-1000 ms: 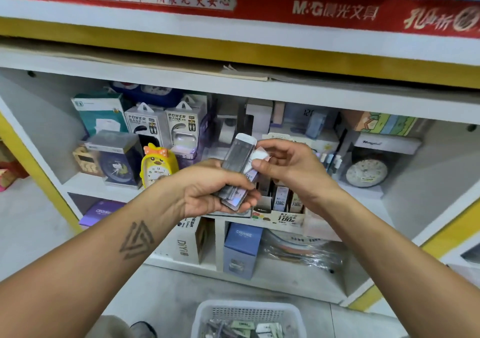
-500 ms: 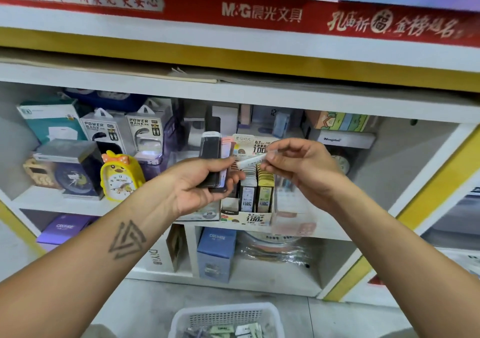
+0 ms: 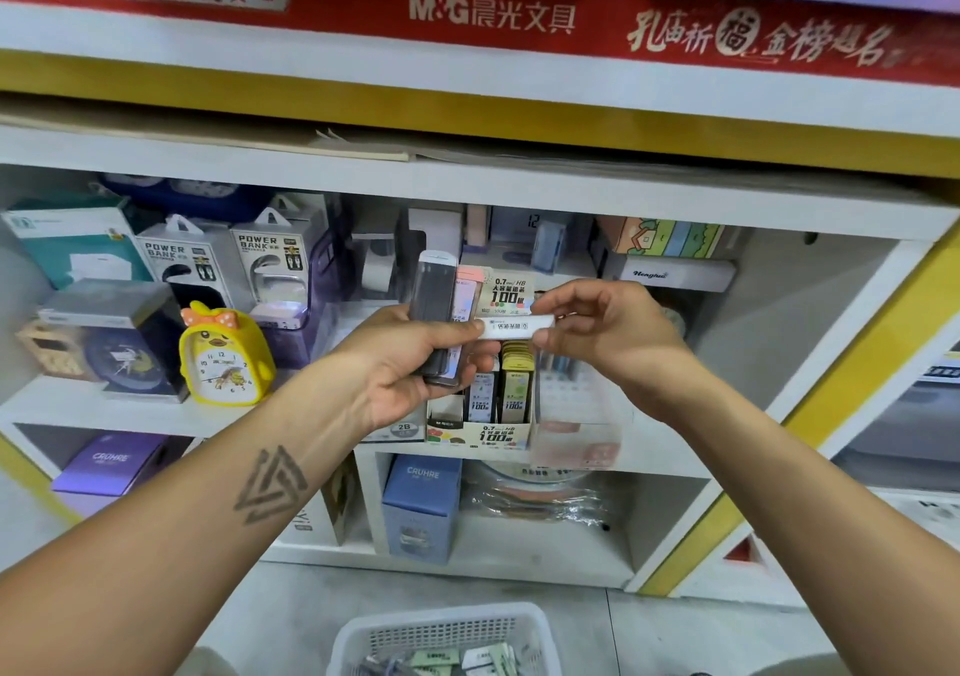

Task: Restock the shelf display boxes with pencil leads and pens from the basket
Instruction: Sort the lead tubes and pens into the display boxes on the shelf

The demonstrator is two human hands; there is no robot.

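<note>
Left hand (image 3: 410, 363) grips a stack of lead cases (image 3: 435, 312); right hand (image 3: 608, 332) pinches one white lead case (image 3: 511, 323) above the display box (image 3: 480, 434) at the shelf's front edge.

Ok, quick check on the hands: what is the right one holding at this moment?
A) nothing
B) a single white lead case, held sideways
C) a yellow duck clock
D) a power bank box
B: the right hand pinches one white lead case lying sideways, in front of the display box, while the left hand grips a stack of cases.
</note>
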